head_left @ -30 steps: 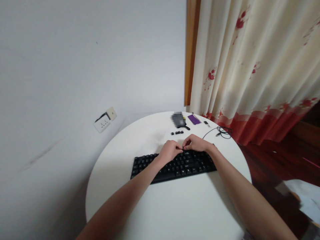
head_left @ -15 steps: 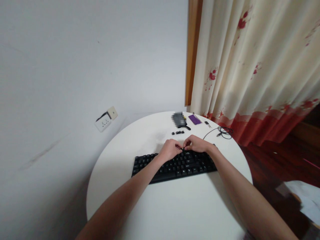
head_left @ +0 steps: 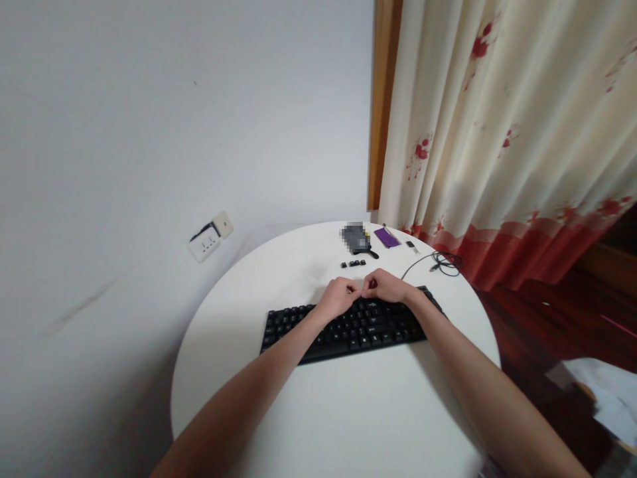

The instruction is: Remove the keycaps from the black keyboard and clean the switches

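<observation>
The black keyboard (head_left: 351, 332) lies flat, keys up, on the white table (head_left: 358, 411).

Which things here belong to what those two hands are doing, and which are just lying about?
In the work:
black keyboard, beneath the left hand and right hand
loose black keys, probably

Lying about, it seems:
coiled cable, perhaps the keyboard's
purple item
blurred dark item
small dark item

Matt black plastic is seen on the keyboard (head_left: 353, 330) and loose keys (head_left: 357, 263), smooth pale plastic on the socket (head_left: 204, 245). The table (head_left: 363, 405) is finished smooth, with a soft sheen. The curtain (head_left: 507, 133) is made of cloth, the trim (head_left: 384, 106) of smooth wood, and the wall (head_left: 189, 153) is coated in matt, scuffed paint.
</observation>
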Demonstrator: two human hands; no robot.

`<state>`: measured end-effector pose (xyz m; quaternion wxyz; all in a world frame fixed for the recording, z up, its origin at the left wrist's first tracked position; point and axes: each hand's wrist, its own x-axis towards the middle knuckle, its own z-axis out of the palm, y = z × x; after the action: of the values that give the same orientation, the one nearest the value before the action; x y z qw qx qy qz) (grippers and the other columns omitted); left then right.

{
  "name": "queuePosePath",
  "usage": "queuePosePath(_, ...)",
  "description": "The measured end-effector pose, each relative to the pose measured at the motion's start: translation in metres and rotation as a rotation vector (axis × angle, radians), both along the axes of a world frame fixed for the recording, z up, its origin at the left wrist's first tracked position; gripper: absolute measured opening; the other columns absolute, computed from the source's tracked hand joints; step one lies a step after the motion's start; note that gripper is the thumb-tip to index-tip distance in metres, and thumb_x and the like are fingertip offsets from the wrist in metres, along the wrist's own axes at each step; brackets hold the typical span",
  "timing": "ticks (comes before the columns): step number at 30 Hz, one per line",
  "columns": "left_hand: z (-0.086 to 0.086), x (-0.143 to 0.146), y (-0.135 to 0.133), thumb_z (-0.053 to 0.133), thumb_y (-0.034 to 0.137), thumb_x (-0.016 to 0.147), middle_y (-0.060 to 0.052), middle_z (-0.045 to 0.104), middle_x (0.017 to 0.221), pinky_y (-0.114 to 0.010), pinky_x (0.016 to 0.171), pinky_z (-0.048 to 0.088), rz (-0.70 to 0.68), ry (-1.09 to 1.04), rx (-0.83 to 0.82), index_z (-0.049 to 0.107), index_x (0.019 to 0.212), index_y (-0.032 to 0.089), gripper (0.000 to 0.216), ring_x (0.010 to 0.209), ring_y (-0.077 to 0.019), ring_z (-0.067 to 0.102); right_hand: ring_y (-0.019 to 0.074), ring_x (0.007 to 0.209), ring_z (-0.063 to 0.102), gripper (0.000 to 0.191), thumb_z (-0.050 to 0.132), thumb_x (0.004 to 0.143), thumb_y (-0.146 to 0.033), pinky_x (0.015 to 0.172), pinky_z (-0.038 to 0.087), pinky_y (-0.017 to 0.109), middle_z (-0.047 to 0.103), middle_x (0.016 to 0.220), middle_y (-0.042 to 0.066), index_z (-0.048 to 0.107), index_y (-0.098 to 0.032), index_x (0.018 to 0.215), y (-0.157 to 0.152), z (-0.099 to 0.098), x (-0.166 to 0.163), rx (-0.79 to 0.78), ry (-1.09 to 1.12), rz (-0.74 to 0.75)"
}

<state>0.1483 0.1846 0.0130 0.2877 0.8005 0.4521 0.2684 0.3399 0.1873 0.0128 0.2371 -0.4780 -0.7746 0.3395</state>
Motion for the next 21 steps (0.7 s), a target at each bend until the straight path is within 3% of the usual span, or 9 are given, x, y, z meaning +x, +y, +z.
queuePosePath(3,-0.006,0.0,0.003,0.071,0.02,0.072,-0.004,0.073,0.082,-0.023,0.065,0.047,0.075,-0.034,-0.073,0.071,0.087,0.015,0.016,0.069,-0.0147,0.065,0.0133,0.063,0.057,0.014,0.072,0.068,-0.026,0.062,0.043,0.024,0.066,0.067,0.001,0.067,-0.014,0.073,0.005,-0.006,-0.001,-0.018,0.002,-0.033)
queuePosePath(7,-0.012,-0.002,0.003,0.071,0.021,0.074,-0.003,0.072,0.083,-0.023,0.065,0.048,0.067,0.018,-0.092,0.07,0.092,0.015,0.019,0.072,-0.0153,0.066,0.0139,0.059,0.056,0.013,0.074,0.065,-0.023,0.057,0.042,0.024,0.065,0.062,0.001,0.066,-0.014,0.07,0.007,-0.01,-0.002,-0.049,-0.018,-0.072)
queuePosePath(12,-0.002,-0.001,0.023,0.074,0.026,0.073,-0.003,0.073,0.086,-0.024,0.068,0.051,0.071,0.146,-0.057,0.071,0.095,0.016,0.023,0.075,-0.0166,0.068,0.0144,0.061,0.059,0.016,0.075,0.068,-0.028,0.058,0.044,0.023,0.067,0.063,0.002,0.067,-0.014,0.068,0.006,-0.008,0.004,-0.022,-0.006,-0.112)
queuePosePath(17,0.013,0.004,0.07,0.071,0.024,0.079,-0.015,0.065,0.119,-0.035,0.098,0.043,0.214,0.258,0.095,0.065,0.115,0.013,0.038,0.113,-0.0267,0.059,0.0156,0.062,0.061,0.032,0.055,0.087,-0.04,0.06,0.042,0.025,0.07,0.068,0.007,0.066,-0.015,0.07,0.012,-0.001,0.02,0.104,0.017,-0.384)
queuePosePath(21,0.007,0.012,0.096,0.077,0.026,0.074,-0.016,0.064,0.12,-0.036,0.101,0.041,0.207,0.337,0.109,0.066,0.115,0.014,0.043,0.114,-0.0288,0.058,0.0173,0.066,0.063,0.027,0.055,0.085,-0.033,0.063,0.042,0.026,0.07,0.069,0.008,0.066,-0.015,0.068,0.018,0.0,0.032,0.142,0.019,-0.559)
